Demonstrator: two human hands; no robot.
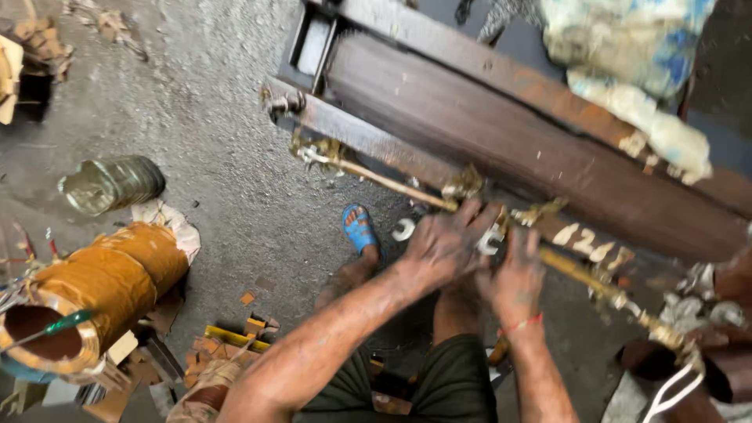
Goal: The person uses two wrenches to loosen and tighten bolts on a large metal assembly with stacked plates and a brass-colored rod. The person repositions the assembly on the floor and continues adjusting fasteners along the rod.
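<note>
A long, dirty brass-coloured rod [384,182] runs diagonally along the edge of a dark metal frame [501,133]. My left hand [448,244] and my right hand [514,276] are both clamped around the rod near its middle, side by side, with a small pale metal fitting [490,240] between them. Both hands are smeared with grease. The part of the rod under my fingers is hidden. My foot in a blue sandal [359,229] rests on the concrete floor below.
A large coil wrapped in orange tape [110,282] lies at the left with a green-handled tool [55,326] poking in. A greenish coil [110,185] lies behind it. Scrap pieces [235,337] litter the floor. Stained cloth [627,55] drapes the frame.
</note>
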